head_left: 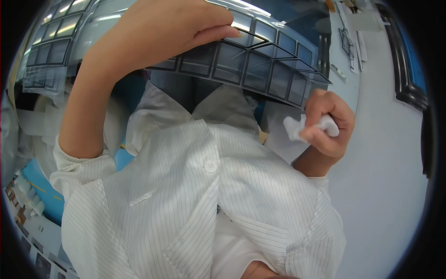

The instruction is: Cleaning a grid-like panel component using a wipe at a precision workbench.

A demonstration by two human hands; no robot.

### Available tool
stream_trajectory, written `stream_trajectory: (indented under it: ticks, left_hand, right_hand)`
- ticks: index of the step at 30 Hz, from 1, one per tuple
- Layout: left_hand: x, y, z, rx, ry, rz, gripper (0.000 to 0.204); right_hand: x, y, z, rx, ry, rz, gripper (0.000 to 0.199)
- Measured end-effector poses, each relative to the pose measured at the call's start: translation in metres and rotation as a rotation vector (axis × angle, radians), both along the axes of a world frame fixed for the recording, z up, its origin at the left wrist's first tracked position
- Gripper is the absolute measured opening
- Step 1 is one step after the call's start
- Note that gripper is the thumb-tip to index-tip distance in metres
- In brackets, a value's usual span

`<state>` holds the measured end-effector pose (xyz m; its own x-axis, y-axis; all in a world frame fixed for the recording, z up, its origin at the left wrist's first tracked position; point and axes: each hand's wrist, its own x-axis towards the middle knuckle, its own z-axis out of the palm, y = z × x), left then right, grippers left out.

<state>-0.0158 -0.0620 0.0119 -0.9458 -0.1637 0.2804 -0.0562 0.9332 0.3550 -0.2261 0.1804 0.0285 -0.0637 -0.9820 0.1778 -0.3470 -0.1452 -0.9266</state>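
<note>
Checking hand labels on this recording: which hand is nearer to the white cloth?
The right hand: it grips the white cloth. The left hand is well away from it, up at the black-framed grid panel.

Two hands: one left hand (181, 23), one right hand (333, 118). One cloth (293, 128), one jacket (153, 209), one white button (211, 166). At least two gridded panels, a middle panel (195, 60) and a far-left panel (51, 37) (overlap hides the exact total). The middle panel's near row shows at least five panes (256, 72).

Head fisheye: faces steeply down, near jacket (153, 181), left hand (186, 25).
</note>
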Motion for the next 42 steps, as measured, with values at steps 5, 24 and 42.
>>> stream_trajectory:
  ticks: [5, 24, 42]
  left_hand:
    - [-0.001, 0.002, 0.004, -0.029, -0.038, 0.039, 0.034]
    - [0.001, -0.001, -0.001, -0.01, 0.019, -0.018, 0.037]
    - [0.001, -0.001, 0.0, -0.025, 0.001, -0.027, 0.038]
  right_hand:
    - [0.038, -0.032, -0.041, -0.27, 0.557, 0.001, 0.028]
    - [0.052, -0.057, -0.083, -0.578, 0.843, 0.057, 0.028]
    - [0.052, -0.062, -0.088, -0.655, 0.92, 0.013, 0.032]
